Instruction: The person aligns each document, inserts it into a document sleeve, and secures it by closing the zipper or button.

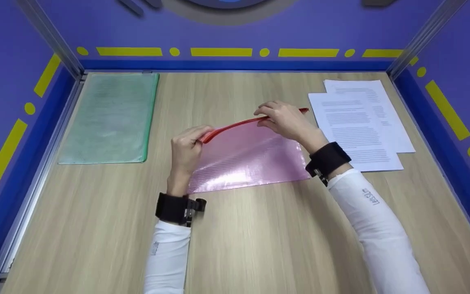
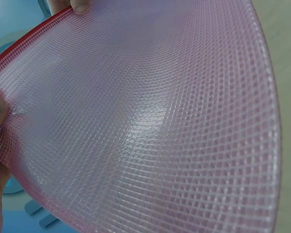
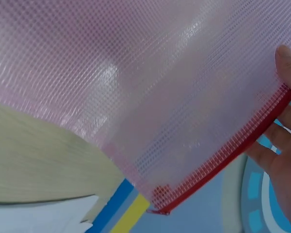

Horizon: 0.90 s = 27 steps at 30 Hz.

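Observation:
Between both hands hangs a pink, see-through mesh zipper pouch (image 1: 247,159) with a red zipped edge at the top. My left hand (image 1: 187,149) grips its upper left corner, thumb and fingers closed round the end of the red edge. Farther along that edge, my right hand (image 1: 286,122) pinches the pouch between thumb and fingers, a little short of the right end. In the left wrist view the mesh pouch (image 2: 150,121) fills most of the picture. From the right wrist, the red zipper (image 3: 228,155) runs down to a free corner.
A green mesh zipper pouch (image 1: 108,118) lies flat at the back left of the wooden table (image 1: 259,245). Two overlapping stacks of printed paper (image 1: 353,130) lie at the back right, close to my right hand. Blue panels (image 1: 227,36) wall the table's back and sides.

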Each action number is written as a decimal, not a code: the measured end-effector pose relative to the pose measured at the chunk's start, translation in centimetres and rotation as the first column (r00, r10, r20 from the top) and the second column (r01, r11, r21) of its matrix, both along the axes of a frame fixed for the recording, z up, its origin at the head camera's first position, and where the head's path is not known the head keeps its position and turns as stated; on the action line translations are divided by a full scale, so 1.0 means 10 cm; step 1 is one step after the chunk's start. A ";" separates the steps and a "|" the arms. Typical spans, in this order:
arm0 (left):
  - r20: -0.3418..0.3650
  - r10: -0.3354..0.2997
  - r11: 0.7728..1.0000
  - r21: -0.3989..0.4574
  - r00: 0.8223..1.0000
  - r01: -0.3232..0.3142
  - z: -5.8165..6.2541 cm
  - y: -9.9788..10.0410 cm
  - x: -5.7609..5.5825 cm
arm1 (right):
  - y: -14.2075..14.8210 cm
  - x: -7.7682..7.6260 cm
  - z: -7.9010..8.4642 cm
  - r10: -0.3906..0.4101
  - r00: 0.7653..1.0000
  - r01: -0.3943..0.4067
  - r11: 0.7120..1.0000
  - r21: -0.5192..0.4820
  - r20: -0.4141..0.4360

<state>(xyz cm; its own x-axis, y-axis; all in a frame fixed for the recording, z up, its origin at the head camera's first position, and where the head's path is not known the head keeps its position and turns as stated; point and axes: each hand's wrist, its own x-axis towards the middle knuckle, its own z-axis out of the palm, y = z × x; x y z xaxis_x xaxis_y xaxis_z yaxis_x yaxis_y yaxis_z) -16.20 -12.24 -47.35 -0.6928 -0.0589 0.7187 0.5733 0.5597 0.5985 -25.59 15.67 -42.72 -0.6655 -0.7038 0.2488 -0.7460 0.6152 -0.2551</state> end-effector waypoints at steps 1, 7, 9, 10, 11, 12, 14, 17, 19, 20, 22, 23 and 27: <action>-0.002 0.000 1.000 0.003 1.000 0.000 0.00 0.00 0.00 | -0.01 -0.01 -0.01 0.003 1.000 -0.003 1.000 -0.007 0.020; 0.038 0.036 0.999 0.019 0.999 -0.037 0.01 0.02 0.00 | -0.01 0.01 -0.04 0.001 0.992 0.009 0.997 -0.080 0.129; 0.071 0.057 0.998 0.014 0.996 -0.058 0.01 0.02 0.01 | 0.00 0.02 -0.05 -0.003 0.990 0.018 0.994 -0.106 0.140; 0.090 0.066 0.998 0.013 0.994 -0.068 0.01 0.02 0.01 | 0.01 0.02 -0.05 -0.007 0.990 0.023 0.993 -0.114 0.138; 0.112 0.072 0.997 0.013 0.991 -0.074 0.02 0.02 0.01 | 0.02 0.02 -0.05 -0.009 0.991 0.026 0.992 -0.124 0.135; 0.132 0.079 0.997 0.012 0.988 -0.082 0.02 0.01 0.01 | 0.03 0.02 -0.06 -0.014 0.991 0.031 0.991 -0.131 0.131; 0.174 0.093 0.995 0.014 0.980 -0.097 0.01 0.00 0.02 | 0.06 0.02 -0.08 -0.024 0.992 0.043 0.988 -0.151 0.127; 0.237 0.118 0.992 0.005 0.964 -0.122 0.02 -0.04 0.02 | 0.09 0.02 -0.11 -0.036 0.987 0.068 0.976 -0.205 0.155; 0.284 0.143 0.989 -0.012 0.948 -0.145 0.01 -0.07 0.01 | 0.12 0.01 -0.15 -0.043 0.978 0.096 0.962 -0.255 0.206; 0.311 0.152 0.988 -0.021 0.938 -0.153 0.01 -0.09 0.01 | 0.14 0.01 -0.16 -0.045 0.969 0.116 0.952 -0.284 0.244; 0.364 0.163 0.986 -0.031 0.917 -0.163 0.01 -0.12 0.01 | 0.17 0.01 -0.20 -0.058 0.946 0.170 0.925 -0.339 0.318; 0.392 0.167 0.985 -0.037 0.905 -0.166 0.01 -0.14 0.01 | 0.18 0.01 -0.22 -0.066 0.932 0.204 0.909 -0.364 0.357; 0.487 0.168 0.986 -0.070 0.857 -0.153 -0.01 -0.19 0.03 | 0.22 0.01 -0.33 -0.118 0.875 0.344 0.833 -0.433 0.469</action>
<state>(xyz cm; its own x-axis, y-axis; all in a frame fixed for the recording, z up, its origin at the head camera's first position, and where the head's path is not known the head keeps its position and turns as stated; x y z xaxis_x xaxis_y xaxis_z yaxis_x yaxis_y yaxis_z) -15.92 -14.15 -47.49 -0.9383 -0.1848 0.2925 0.1112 0.6394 0.7608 -25.46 17.90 -46.04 -0.9093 -0.3733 0.1838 -0.3541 0.4622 -0.8130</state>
